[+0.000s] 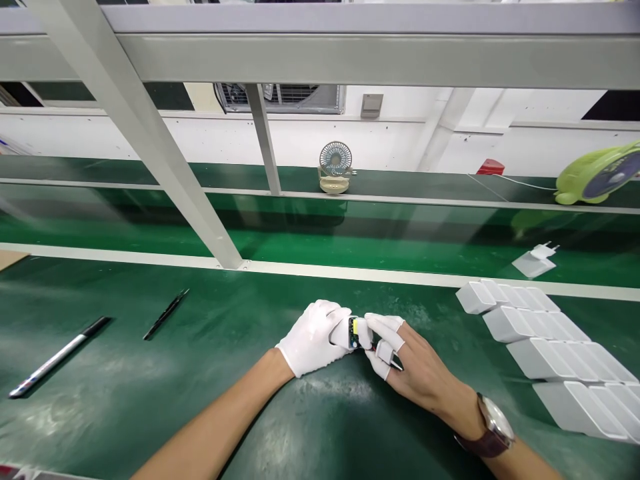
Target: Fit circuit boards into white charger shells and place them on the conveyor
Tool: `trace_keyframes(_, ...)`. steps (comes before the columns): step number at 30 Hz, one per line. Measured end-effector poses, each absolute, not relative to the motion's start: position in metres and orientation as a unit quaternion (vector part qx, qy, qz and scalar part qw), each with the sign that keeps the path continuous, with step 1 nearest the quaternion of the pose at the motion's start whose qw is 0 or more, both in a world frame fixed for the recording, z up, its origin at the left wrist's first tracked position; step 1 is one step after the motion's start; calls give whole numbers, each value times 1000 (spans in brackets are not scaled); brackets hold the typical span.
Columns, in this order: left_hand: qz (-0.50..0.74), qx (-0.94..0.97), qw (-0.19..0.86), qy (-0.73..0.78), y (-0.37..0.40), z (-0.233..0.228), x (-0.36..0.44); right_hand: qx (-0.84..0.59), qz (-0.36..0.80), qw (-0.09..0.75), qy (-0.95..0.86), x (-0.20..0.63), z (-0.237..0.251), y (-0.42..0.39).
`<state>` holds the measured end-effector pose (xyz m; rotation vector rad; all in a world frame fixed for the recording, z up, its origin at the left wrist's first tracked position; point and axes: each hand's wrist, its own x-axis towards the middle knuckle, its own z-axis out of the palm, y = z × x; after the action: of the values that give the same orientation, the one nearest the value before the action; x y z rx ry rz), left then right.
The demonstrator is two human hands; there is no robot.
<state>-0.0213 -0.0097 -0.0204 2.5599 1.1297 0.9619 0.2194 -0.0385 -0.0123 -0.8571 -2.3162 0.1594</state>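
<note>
Green bench mat (150,400), low centre. Left hand (313,337) in a full white glove, fingers curled round a small circuit board (354,332) with a yellow component on it; grip closed on the board's left side. Right hand (400,357) bare except for white finger cots on the fingertips (384,323), pinching the same board from the right, thumb and forefinger closed on it. Board held between both hands just above the mat, near the front edge of the bench. Something dark and thin showing under the right fingers, possibly leads or a tool; too small to tell. Brown-strapped wristwatch (493,427) on the right wrist.

To the right, rows of white plastic charger housings (545,347) laid side by side on the mat, well apart from the hands. Beyond them, on the conveyor belt (350,233), one assembled white plug adapter (536,260).

To the left, black tweezers (166,313) lying flat, and farther left a marker pen (57,357) with black cap, both untouched.

Far side of belt: small desk fan (335,167) standing upright; green fan (600,173) at right edge; red object (490,167) with a white cable. Grey metal frame (150,147) slanting overhead.
</note>
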Motion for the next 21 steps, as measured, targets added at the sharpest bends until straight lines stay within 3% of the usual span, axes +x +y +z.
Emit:
trace_keyframes(16,337,856,101,379,-9,-23,-18,-324,85,319,-886,218,-15,-39)
trace_keyframes(21,316,862,111,380,-11,-22,-17,-357,142,339,-859,212,-23,-40)
